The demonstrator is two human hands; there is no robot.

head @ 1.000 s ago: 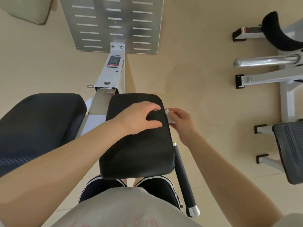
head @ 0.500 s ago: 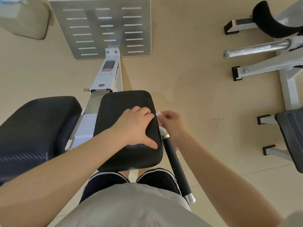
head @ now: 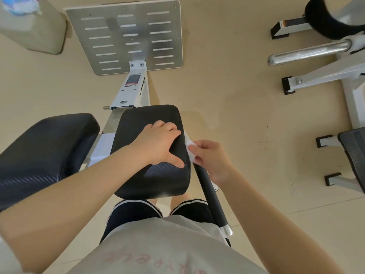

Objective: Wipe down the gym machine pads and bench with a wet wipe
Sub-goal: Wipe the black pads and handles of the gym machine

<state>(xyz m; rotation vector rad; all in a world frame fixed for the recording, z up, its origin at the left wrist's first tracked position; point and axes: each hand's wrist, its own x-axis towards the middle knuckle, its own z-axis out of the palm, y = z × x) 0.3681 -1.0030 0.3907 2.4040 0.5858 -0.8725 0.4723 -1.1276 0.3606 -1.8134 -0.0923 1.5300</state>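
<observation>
Overhead, two black pads (head: pixel 152 155), left hand (head: pixel 158 145) flat on one; right hand (head: pixel 209 157) pinching seemingly one wipe (head: pixel 190 148).

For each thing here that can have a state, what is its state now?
Left hand: open, resting flat on the black padded cushion.
Right hand: pinching the white wet wipe.
White wet wipe: crumpled, pressed at the cushion's right edge.
Black foam-covered handle bar: not held.

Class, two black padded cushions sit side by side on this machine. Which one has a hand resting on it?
The smaller black pad in the middle: the left hand lies flat on it. The larger black pad to its left is untouched.
</observation>
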